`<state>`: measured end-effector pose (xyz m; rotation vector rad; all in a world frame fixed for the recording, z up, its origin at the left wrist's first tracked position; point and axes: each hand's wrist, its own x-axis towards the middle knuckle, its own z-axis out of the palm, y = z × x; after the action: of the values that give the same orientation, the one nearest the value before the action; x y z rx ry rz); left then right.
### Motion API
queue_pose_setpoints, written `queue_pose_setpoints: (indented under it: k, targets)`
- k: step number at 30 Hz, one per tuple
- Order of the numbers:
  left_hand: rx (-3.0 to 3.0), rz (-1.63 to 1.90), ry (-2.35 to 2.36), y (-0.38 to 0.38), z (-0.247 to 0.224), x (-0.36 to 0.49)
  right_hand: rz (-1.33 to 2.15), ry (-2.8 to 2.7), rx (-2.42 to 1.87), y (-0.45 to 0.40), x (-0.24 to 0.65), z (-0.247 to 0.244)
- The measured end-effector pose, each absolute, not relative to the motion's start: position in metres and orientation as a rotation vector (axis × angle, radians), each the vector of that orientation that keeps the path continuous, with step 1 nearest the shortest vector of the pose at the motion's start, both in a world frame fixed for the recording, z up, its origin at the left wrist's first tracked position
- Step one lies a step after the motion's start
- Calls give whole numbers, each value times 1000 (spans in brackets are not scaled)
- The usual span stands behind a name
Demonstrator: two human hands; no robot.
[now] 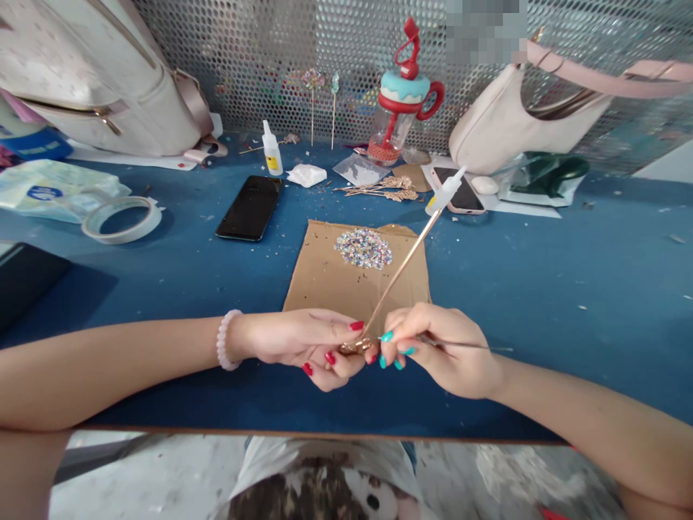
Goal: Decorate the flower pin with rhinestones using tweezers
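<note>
My left hand (319, 345), with red nails and a beaded bracelet, pinches the ornate head of a gold hairpin (405, 269). The hairpin's long stem slants up and away to the right. Closed around a thin dark metal tool (460, 344) is my right hand (441, 347), with turquoise nails. The tool's tip meets the hairpin's head, where fingers partly hide it; its exact kind is unclear. Behind the hands lies a piece of cardboard (308, 278) carrying a pile of small multicoloured rhinestones (364, 248).
Behind the cardboard are a black phone (250, 208), gold hairpins (398, 189) and two glue bottles (272, 150), (446, 191). A tape roll (122, 220) lies left. A tumbler (398, 108), a backpack (124, 79) and a handbag (487, 119) stand by the perforated metal panel (243, 65).
</note>
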<state>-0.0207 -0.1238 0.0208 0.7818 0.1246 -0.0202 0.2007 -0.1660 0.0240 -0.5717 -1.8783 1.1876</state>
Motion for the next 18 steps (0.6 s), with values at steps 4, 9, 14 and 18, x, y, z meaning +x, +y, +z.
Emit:
queue_pose_setpoints:
  k: [4, 9, 14, 18]
  targets:
    - [782, -12, 130, -123, 21, -20, 1284, -1784, -557, -167, 199, 23]
    - [795, 2, 133, -123, 21, -19, 1320, -1756, -567, -166, 199, 22]
    - [829, 14, 131, -123, 22, -20, 1348, -1732, -589, -167, 199, 21]
    - [855, 29, 169, -123, 22, -19, 1383, -1687, -603, -168, 198, 21]
